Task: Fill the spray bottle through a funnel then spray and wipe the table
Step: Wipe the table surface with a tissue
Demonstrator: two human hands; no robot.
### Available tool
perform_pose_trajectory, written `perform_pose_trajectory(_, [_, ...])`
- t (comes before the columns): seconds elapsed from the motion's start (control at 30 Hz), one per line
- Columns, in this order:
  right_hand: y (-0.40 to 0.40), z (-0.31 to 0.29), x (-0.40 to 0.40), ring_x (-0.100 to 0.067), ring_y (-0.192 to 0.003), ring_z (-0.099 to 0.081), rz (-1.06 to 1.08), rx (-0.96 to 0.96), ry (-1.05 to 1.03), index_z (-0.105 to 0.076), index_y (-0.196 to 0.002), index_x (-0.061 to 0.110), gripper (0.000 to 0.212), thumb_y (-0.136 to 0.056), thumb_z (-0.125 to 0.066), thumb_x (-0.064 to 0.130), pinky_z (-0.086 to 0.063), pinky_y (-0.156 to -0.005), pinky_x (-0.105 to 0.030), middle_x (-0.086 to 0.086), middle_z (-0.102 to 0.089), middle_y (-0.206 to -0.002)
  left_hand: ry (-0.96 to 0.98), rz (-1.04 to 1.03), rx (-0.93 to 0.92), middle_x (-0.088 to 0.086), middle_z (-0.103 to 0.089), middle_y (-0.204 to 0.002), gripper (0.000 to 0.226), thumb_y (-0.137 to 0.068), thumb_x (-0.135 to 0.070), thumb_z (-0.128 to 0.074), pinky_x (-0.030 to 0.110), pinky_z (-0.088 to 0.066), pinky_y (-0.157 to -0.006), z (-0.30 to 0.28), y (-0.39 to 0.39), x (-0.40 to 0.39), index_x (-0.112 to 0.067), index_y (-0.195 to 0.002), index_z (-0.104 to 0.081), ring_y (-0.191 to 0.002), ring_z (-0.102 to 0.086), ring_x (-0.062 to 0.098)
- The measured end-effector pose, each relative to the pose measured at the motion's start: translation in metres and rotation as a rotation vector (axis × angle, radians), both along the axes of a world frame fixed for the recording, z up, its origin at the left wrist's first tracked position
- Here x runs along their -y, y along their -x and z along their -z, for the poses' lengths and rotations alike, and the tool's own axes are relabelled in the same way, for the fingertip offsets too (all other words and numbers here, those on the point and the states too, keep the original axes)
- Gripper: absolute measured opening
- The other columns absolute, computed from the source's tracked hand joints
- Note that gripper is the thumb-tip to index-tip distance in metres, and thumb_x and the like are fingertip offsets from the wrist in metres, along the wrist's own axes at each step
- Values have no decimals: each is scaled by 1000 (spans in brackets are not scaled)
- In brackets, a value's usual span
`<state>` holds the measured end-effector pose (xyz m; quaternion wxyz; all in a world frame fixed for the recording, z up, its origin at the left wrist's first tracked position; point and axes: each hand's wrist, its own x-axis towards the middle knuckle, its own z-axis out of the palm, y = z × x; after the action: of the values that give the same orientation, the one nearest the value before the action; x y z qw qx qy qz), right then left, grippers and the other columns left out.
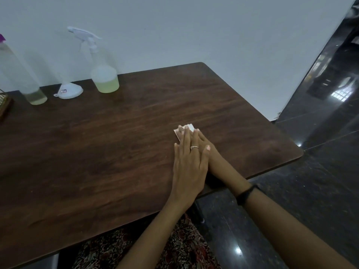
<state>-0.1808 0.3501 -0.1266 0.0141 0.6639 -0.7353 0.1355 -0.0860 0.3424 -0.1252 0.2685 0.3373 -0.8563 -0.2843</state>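
A small folded white tissue (189,127) lies on the dark wooden table (108,133), right of centre. My left hand (187,164), with a ring on one finger, lies flat with its fingertips pressing the tissue down. My right hand (210,154) lies flat beside and partly under the left one, and its fingertips also touch the tissue. The clear spray bottle (104,74) with a white trigger head stands at the back by the wall and holds some yellowish liquid. A white funnel (69,91) rests mouth-down to its left.
A tall clear bottle (23,78) with a purple cap and a little yellowish liquid stands at the far left. A brown wooden object (4,107) sits at the left edge. The table's right edge (291,140) borders a glossy black floor (320,171).
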Motion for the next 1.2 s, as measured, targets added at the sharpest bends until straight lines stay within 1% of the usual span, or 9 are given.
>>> perform_pose_trajectory(0.07, [0, -8, 4, -10, -104, -62, 158, 107, 75, -36, -129, 5, 36, -96, -28, 17, -54, -83, -17, -16, -59, -127, -8, -15, 13, -10, 12, -156, 66, -89, -55, -10, 25, 11, -116, 0, 1, 2, -25, -146, 5, -141, 17, -2])
perform_pose_trajectory(0.1, [4, -12, 12, -11, -113, -57, 178, 123, -10, -30, -136, 1, 39, -99, -28, 13, -46, -84, -5, -21, -48, -139, -32, -16, 22, -10, 13, -156, 71, -87, -60, -10, 23, 13, -114, -1, 1, 2, -25, -147, 4, -141, 18, -1])
perform_pose_trajectory(0.13, [13, -15, 23, -16, -130, -43, 108, 160, -127, -21, -142, -3, 45, -101, -26, 15, -35, -97, -5, -21, -30, -150, -50, -20, 29, -10, 13, -156, 76, -83, -64, -7, 23, 14, -113, -2, 0, 2, -25, -147, 3, -141, 19, -1])
perform_pose_trajectory(0.2, [33, -8, 47, -19, -146, -7, 174, 183, -127, -7, -148, 4, 54, -103, -20, 28, -10, -118, -32, -12, -3, -159, -44, -33, 52, -9, 12, -156, 85, -76, -66, 4, 23, 15, -112, -1, -1, 2, -23, -148, 0, -139, 19, -2])
perform_pose_trajectory(0.27, [50, -9, 72, -17, -147, -1, 220, 206, -150, -7, -150, 9, 55, -102, -19, 33, -1, -117, -43, -8, -1, -159, 12, -41, 116, -5, 8, -157, 95, -70, -70, 16, 26, 16, -111, 2, -1, 3, -20, -148, -3, -136, 20, -1])
perform_pose_trajectory(0.47, [106, -10, 70, -19, -147, -6, 374, 75, -153, -10, -149, 6, 55, -102, -20, 33, -2, -117, -47, -10, -8, -158, 189, -22, 268, 2, -1, -158, 107, -65, -65, 37, 33, 15, -112, 3, -1, 3, -14, -148, -7, -143, 11, 10])
perform_pose_trajectory(0.67, [139, -5, 54, -20, -146, -5, 574, 127, -165, -18, -148, 7, 58, -98, -14, 37, -2, -117, -51, -10, -11, -158, 248, -52, 316, 9, -32, -150, 75, -90, -55, -7, 42, -1, -112, 10, 3, 6, -8, -141, -35, -142, -23, 21])
perform_pose_trajectory(0.83, [149, -3, 38, -23, -146, -8, 751, 156, -107, -17, -148, 6, 62, -99, -20, 45, -1, -117, -50, -13, -12, -157, 247, -24, 290, 7, -21, -155, 100, -77, -63, 26, 38, 8, -113, 9, 2, 5, -9, -145, -23, -145, -13, 18])
perform_pose_trajectory(1.2, [139, 1, -31, -29, -146, -6, 1044, 177, -74, -10, -147, -5, 80, -96, -20, 56, 4, -116, -50, -20, -8, -156, 212, -29, 288, 8, -20, -155, 86, -84, -61, 3, 37, 9, -112, 5, 0, 3, -8, -145, -24, -145, -11, 18])
